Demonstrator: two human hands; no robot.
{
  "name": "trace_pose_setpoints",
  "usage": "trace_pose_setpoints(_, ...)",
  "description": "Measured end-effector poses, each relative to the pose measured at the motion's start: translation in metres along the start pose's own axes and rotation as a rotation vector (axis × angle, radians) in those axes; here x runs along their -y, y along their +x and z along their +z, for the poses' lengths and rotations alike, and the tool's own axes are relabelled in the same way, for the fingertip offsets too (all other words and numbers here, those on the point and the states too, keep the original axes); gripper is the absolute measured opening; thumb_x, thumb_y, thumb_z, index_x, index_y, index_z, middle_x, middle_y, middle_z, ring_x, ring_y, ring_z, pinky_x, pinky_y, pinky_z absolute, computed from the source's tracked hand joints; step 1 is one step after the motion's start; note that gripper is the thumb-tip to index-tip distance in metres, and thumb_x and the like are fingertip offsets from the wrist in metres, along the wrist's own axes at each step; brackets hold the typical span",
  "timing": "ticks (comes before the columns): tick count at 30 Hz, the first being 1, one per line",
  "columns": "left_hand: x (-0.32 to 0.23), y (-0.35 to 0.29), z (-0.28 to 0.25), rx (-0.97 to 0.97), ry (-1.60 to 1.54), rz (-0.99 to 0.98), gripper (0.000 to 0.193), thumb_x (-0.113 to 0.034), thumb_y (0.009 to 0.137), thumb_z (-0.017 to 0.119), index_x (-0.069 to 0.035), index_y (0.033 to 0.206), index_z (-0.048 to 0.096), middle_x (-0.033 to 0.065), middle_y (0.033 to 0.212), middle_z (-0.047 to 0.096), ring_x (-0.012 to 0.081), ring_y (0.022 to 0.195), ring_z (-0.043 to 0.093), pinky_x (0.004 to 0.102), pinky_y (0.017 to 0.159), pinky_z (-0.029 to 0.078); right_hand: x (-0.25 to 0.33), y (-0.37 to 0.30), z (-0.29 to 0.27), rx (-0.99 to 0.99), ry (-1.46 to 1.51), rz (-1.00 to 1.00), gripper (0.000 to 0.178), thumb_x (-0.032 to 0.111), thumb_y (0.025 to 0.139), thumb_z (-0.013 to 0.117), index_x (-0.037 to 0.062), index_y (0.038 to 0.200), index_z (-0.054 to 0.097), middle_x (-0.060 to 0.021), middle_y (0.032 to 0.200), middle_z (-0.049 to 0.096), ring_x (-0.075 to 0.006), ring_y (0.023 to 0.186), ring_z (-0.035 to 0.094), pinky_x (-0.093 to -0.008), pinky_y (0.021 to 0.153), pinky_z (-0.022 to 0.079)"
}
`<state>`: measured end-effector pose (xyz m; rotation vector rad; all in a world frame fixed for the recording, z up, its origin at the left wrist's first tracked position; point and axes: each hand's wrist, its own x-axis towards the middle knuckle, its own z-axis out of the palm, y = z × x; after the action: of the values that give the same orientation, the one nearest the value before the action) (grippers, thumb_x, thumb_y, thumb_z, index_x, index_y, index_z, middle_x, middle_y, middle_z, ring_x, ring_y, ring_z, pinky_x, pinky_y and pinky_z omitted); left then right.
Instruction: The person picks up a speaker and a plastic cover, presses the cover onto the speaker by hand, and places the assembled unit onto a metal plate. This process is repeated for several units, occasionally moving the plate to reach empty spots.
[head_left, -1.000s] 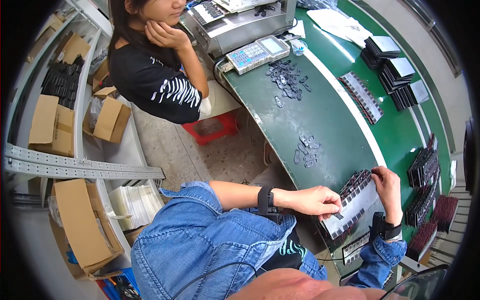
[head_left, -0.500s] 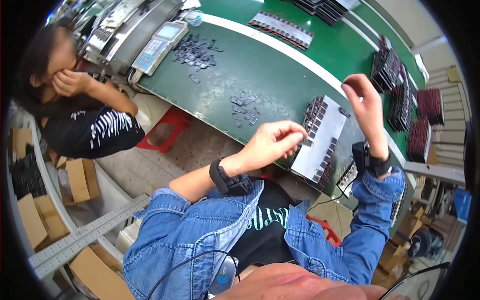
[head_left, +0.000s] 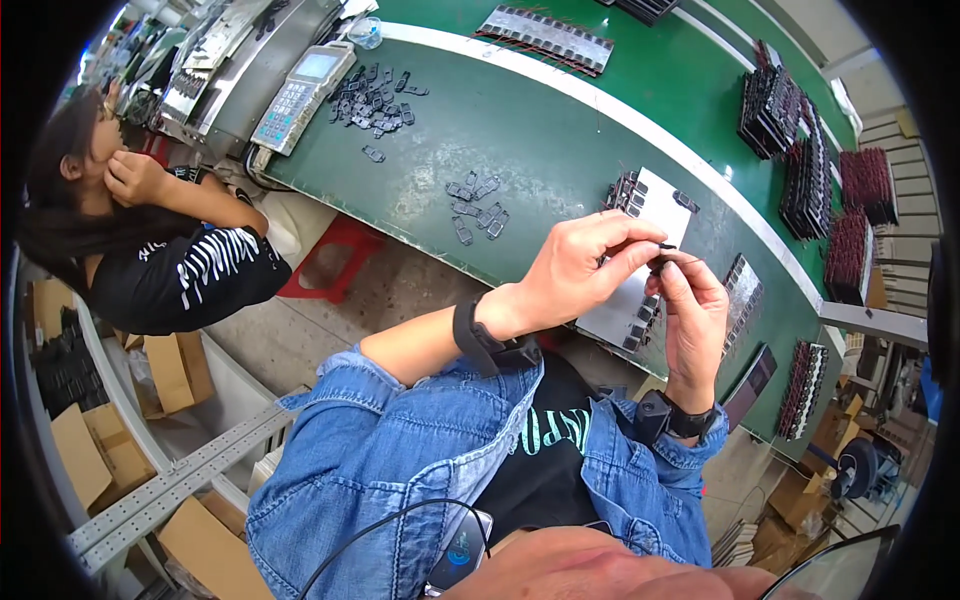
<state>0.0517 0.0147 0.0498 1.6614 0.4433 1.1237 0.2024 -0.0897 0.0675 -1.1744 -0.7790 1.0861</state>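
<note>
My left hand (head_left: 575, 275) and my right hand (head_left: 694, 315) meet over a pale flat board (head_left: 612, 318). Thumb and forefinger of each are pinched together on a small black part (head_left: 665, 247), mostly covered by the fingertips; its exact kind cannot be made out. Small black pieces with thin reddish wires line both long edges of the board, which my hands partly hide. One loose black piece (head_left: 686, 201) lies beside its far end. To the left, several small black clip-like pieces (head_left: 478, 208) are scattered on the green table (head_left: 400, 215).
A bigger pile of black pieces (head_left: 372, 105) lies near a keypad device with a screen (head_left: 301, 100). Another wired strip (head_left: 545, 40) is at the back. Wired stacks (head_left: 768, 118) stand on the right, a dark flat device (head_left: 750, 386) near the edge. A co-worker (head_left: 150, 230) sits left.
My right hand has come down and left from beyond the board to meet my left hand. My left hand has shifted right, and both now pinch the small black part.
</note>
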Motion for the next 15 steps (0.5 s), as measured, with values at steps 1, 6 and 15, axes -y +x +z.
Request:
trace_pose_setpoints(1,0.001,-0.003,0.0,-0.003,0.004,-0.003,0.021,-0.004,0.09,0.071,-0.002,0.112,0.072,0.009,0.093,0.072,0.0131,0.078,0.067,0.0255,0.07,0.053,-0.001,-0.001,0.0,-0.001,-0.023,0.002,0.02,0.006,0.098,0.062,-0.0025,0.115,0.067,-0.0081,0.103,0.07,-0.0135,0.088,0.062,-0.0262,0.081,0.05)
trace_pose_setpoints(6,-0.001,-0.011,-0.011,0.074,-0.043,-0.072,0.03,-0.003,0.09,0.072,-0.003,0.12,0.071,0.0078,0.097,0.073,0.0111,0.08,0.068,0.0242,0.073,0.055,0.0,-0.009,-0.006,-0.078,-0.267,-0.127,0.018,0.005,0.099,0.061,-0.0029,0.113,0.067,-0.0075,0.1,0.069,-0.013,0.085,0.063,-0.0263,0.078,0.05)
trace_pose_setpoints(15,-0.007,-0.008,-0.013,0.149,-0.217,-0.368,0.03,-0.002,0.093,0.069,0.001,0.122,0.068,0.0068,0.102,0.074,0.0089,0.091,0.068,0.0238,0.081,0.055,0.013,-0.012,0.011,-0.102,-0.17,-0.004,0.017,0.009,0.099,0.061,-0.0022,0.113,0.063,-0.0079,0.097,0.068,-0.012,0.077,0.064,-0.0271,0.072,0.054)
